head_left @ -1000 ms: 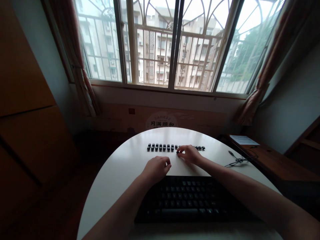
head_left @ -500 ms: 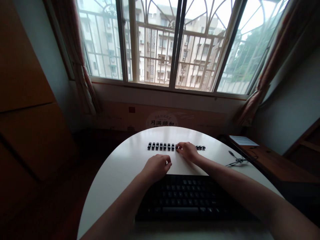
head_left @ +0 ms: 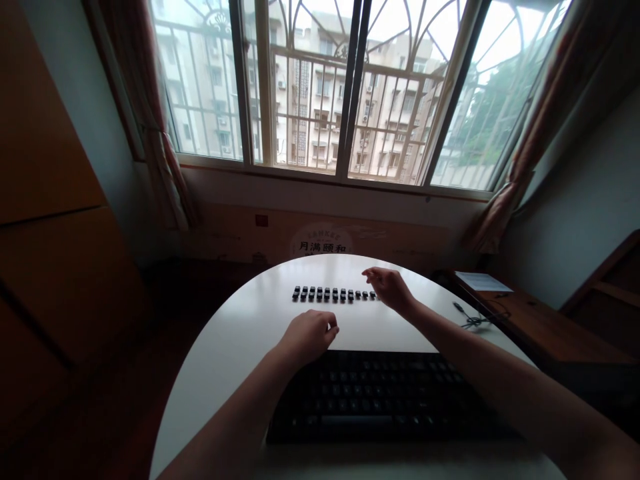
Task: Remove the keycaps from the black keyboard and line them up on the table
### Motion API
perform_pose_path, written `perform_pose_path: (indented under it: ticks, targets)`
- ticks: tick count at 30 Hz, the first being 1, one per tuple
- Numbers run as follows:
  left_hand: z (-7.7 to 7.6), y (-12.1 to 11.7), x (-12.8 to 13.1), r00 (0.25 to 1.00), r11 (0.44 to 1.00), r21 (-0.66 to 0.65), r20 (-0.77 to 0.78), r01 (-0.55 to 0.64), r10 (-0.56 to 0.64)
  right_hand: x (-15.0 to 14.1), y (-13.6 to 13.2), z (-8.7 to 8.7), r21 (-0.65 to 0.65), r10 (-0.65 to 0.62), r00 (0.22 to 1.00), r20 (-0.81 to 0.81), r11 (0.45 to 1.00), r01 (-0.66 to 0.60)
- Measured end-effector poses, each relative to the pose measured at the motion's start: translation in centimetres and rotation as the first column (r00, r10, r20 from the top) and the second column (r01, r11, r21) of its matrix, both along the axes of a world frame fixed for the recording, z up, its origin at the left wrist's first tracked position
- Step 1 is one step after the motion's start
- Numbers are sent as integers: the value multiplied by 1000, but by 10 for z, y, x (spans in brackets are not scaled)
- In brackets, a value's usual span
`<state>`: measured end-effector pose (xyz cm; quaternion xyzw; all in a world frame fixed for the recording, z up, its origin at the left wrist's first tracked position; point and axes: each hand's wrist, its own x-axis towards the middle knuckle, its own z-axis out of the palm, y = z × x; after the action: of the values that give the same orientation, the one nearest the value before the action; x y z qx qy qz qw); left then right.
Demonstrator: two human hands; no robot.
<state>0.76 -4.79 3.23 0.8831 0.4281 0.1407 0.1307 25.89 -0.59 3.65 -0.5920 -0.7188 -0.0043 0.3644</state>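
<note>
Small black keycap-like pieces (head_left: 323,295) stand lined up on the white round table (head_left: 235,320), two rows deep on the left and a single row of smaller pieces on the right. My right hand (head_left: 393,289) is raised over the right part of that line, its fingertips drawn together; anything between them is too small to make out. Nearer to me, my left hand (head_left: 310,333) rests at the back left edge of a black keyboard (head_left: 370,400). Its thumb and forefinger curl toward each other, and what they hold, if anything, is hidden.
A dark cable (head_left: 475,320) lies coiled near the table's right edge. To the right is a brown wooden desk (head_left: 530,327) with a white sheet of paper (head_left: 483,281) on it. A barred window (head_left: 345,100) with curtains stands behind the table.
My right hand has lifted off the line of small pieces and moved right and away from me, uncovering several smaller pieces. My left hand has barely moved.
</note>
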Motion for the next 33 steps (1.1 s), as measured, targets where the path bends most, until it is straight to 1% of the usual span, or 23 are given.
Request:
perform_pose_path:
  ticks: [3, 4, 5, 6, 7, 9, 10, 12, 14, 17, 19, 21, 22, 24, 28, 33]
  targets:
    - [-3, 2, 0, 1000, 1000, -8, -17, 27, -27, 13, -27, 19, 62, 31, 992, -118, 998, -23]
    - [-3, 3, 0, 999, 999, -9, -21, 36, -37, 17, -38, 23, 77, 56, 985, -164, 996, -44]
    - [-3, 3, 0, 999, 999, -8, -25, 46, -46, 19, -50, 26, 88, 108, 962, -251, 992, -89]
    - [-3, 2, -1, 998, 998, -7, -27, 55, -56, 21, -61, 26, 80, 144, 935, -325, 989, -124]
    - [-2, 1, 0, 997, 998, -7, -29, 65, -65, 22, -72, 25, 45, 165, 908, -384, 986, -160]
    - [0, -2, 0, 996, 997, -13, -33, 78, -79, 21, -90, 20, -58, 212, 844, -493, 960, -275]
    - [2, -5, 1, 996, 996, -19, -35, 84, -84, 19, -97, 16, -111, 239, 803, -545, 929, -352]
    - [5, -11, 4, 995, 996, -35, -35, 88, -89, 14, -107, 7, -189, 274, 712, -647, 847, -497]
    - [5, -16, 8, 995, 995, -50, -30, 91, -93, 9, -114, -1, -245, 269, 632, -727, 759, -604]
    - [1, -18, 14, 995, 993, -77, -29, 95, -97, 7, -122, -8, -284, 233, 538, -810, 646, -709]
    - [-3, -17, 17, 994, 989, -113, -31, 96, -100, 7, -124, -10, -276, 213, 486, -848, 605, -747]
    - [-7, -14, 20, 994, 982, -159, -29, 103, -109, 7, -124, -12, -266, 191, 459, -867, 601, -753]
    - [-9, -13, 20, 993, 978, -178, -27, 108, -114, 6, -123, -13, -265, 179, 455, -873, 610, -747]
    - [-10, -11, 21, 992, 973, -199, -22, 117, -124, 4, -121, -17, -259, 160, 458, -875, 645, -719]
    - [-9, -10, 22, 990, 972, -191, -10, 138, -142, 1, -116, -29, -236, 155, 477, -865, 714, -659]
    - [-9, -9, 23, 987, 972, -175, -16, 156, -161, -2, -113, -42, -219, 144, 479, -866, 752, -621]
